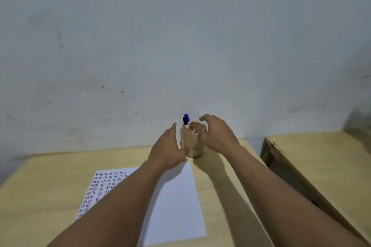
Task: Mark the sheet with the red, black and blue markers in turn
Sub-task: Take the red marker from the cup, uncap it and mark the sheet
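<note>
With all three markers (187, 124) standing in the cup (192, 142) at the bench's (40, 186) far edge, I flank it: left hand (168, 151) touching, right hand (217, 134) with fingers spread, empty. Sheet (176, 202) lies nearer. Next: pull red.

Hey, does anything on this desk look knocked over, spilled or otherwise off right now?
Nothing stands out. The wooden cup stands upright with the markers inside, between the left hand and right hand. The sheet lies flat on the desk.
</note>
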### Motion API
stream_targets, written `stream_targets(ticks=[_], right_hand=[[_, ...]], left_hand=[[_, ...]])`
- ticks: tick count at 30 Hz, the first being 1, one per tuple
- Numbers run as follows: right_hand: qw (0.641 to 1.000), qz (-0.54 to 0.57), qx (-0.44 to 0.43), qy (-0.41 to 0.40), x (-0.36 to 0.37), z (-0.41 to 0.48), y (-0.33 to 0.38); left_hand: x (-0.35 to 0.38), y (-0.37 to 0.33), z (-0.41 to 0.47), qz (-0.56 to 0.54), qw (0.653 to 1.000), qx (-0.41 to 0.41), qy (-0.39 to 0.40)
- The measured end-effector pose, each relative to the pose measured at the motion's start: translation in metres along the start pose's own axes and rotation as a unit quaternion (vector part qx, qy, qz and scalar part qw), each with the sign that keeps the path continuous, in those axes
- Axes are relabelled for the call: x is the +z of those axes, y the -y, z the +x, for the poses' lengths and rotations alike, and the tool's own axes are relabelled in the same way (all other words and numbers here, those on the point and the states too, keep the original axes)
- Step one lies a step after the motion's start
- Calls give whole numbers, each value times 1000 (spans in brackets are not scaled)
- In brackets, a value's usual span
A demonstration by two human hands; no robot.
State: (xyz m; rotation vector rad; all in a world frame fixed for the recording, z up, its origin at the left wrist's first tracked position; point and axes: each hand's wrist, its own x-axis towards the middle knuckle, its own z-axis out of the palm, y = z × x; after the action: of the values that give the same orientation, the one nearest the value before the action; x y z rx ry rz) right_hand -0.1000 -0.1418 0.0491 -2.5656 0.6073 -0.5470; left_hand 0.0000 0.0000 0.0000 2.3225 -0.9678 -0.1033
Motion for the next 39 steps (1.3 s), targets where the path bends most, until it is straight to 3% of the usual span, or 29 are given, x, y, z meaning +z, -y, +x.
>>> stream_targets(ticks=[10,21,29,39], right_hand=[[999,35,-18,16,21,2,-15],[994,93,42,37,26,17,-8],[994,97,26,-47,39,20,-18],[988,67,-55,-129,10,22,14]], left_hand=[[24,-9,9,-112,993,-36,-8],[40,-1,22,-169,984,-34,-38],[41,0,24,-166,985,-24,-29],[26,0,18,-122,991,-34,-43]])
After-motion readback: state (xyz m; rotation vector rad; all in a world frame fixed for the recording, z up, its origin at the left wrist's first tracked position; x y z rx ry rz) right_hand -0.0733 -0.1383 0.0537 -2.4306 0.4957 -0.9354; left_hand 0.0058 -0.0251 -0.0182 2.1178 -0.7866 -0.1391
